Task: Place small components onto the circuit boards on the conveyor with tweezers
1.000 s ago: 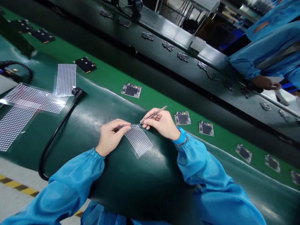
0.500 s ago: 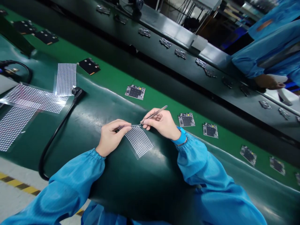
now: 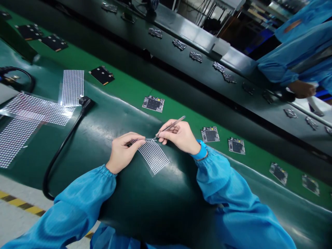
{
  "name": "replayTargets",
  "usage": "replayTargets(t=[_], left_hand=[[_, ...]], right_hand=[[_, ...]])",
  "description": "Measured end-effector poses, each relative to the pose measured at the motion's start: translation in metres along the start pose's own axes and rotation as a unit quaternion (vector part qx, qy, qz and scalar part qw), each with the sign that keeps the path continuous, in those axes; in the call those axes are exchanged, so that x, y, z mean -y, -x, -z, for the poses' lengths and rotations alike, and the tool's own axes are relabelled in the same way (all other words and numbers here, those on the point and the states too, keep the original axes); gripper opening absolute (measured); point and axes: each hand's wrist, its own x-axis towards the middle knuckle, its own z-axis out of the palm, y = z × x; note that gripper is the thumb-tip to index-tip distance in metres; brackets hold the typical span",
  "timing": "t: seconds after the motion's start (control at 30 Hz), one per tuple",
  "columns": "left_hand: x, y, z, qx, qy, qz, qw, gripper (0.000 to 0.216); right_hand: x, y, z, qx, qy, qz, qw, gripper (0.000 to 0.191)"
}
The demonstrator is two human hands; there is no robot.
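Observation:
My left hand pinches the upper edge of a sheet of small white stickers, bent over with its lower part hanging toward me. Between the fingers of my right hand is a pair of metal tweezers, slanting down to the left. The tweezer tips meet the sheet's folded top edge, just right of my left fingertips. Whether a sticker is caught in the tips is too small to tell. Beyond my hands a circuit board lies on the green belt.
More sticker sheets lie on the left of the dark green mat, beside a black cable with a plug. Circuit boards line the green belt. Wrapped items lie on the farther belt. Another person's hand is at far right.
Boards on the green belt have shifted right, and the wrapped items on the far belt have moved left. Both my hands, the sheet and the tweezers stay nearly in place.

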Motion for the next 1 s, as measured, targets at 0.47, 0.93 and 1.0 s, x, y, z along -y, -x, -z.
replayTargets(t=[0.47, 0.93, 1.0], left_hand=[[0.004, 0.002, 0.001, -0.003, -0.016, -0.006, 1.0, 0.004], [0.0, 0.002, 0.002, -0.009, -0.047, -0.017, 0.999, 0.005], [0.0, 0.002, 0.002, -0.01, -0.048, -0.015, 0.999, 0.005]], right_hand=[[-0.006, -0.037, 0.019, -0.083, -0.008, 0.095, 0.992, 0.032], [-0.027, -0.149, 0.046, -0.204, 0.046, 0.044, 0.977, 0.015], [-0.028, -0.147, 0.048, -0.206, 0.049, 0.045, 0.976, 0.015]])
